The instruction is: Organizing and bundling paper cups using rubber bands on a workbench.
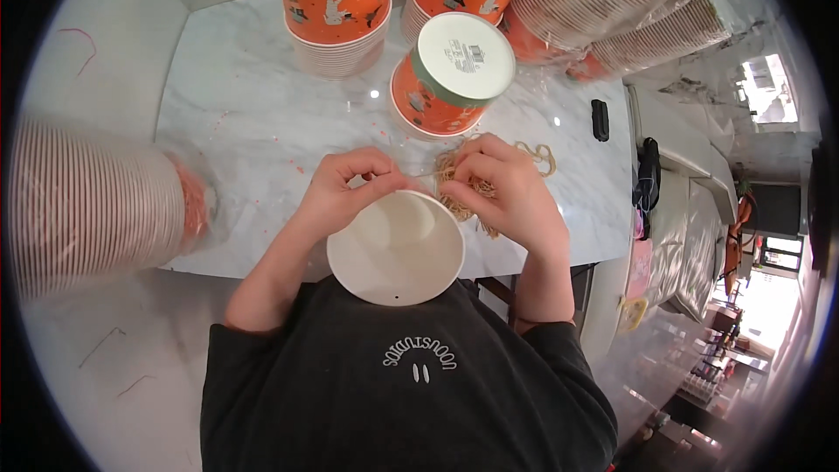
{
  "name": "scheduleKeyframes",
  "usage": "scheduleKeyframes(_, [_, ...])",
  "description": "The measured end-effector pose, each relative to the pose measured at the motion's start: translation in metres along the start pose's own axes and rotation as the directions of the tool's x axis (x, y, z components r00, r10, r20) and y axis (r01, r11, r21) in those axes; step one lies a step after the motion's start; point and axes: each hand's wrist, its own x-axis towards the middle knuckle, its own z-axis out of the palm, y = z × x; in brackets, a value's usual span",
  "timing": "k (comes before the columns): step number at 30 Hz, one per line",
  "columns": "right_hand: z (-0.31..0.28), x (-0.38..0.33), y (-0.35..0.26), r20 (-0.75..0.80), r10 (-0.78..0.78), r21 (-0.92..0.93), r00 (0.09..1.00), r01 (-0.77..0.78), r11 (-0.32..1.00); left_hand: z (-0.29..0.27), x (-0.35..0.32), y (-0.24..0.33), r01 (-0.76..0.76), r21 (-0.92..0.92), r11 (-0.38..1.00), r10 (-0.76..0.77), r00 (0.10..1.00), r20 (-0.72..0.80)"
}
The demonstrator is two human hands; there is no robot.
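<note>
I look down on a white paper bowl held against the chest at the near edge of the marble surface, its open mouth facing up at me; the left hand rests at the bowl's far rim, its grip pinched on something thin that I take for a rubber band, though it is too small to be sure; the right hand sits just beside it, fingers clenched on a tangle of tan rubber bands that spills down past the bowl's right edge; a few loose bands lie on the surface just beyond the knuckles. Past the hands stand stacks of orange printed bowls, upside down with their pale bases showing; long sleeves of stacked bowls wrapped in clear plastic lie at the left and at the far right.

I judge the step in hand to be drawing one band free of the bundle; the next move would call for separating that single band cleanly, without dragging others along, and keeping the bowl steady against the body while both hands are busy.
</note>
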Motion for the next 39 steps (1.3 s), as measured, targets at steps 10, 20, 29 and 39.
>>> scheduleKeyframes(10, [0.031,0.032,0.001,-0.098,-0.277,-0.040,0.956,0.274,0.961,0.006,-0.004,0.000,-0.097,-0.032,0.995,0.098,0.995,0.022])
scheduleKeyframes(20, [0.051,0.038,0.024,-0.121,-0.060,0.366,0.991,0.101,0.925,-0.021,-0.004,-0.010,0.003,-0.215,0.977,0.010,0.998,0.059])
scheduleKeyframes(29, [0.068,0.057,0.011,-0.302,-0.113,-0.034,0.947,0.107,0.994,-0.032,0.008,-0.023,-0.042,-0.022,0.999,0.040,0.996,-0.083])
scheduleKeyframes(39, [0.083,0.057,0.000,-0.250,-0.048,0.079,0.967,0.069,0.994,-0.038,0.008,-0.007,-0.015,-0.056,0.998,0.003,0.979,-0.202])
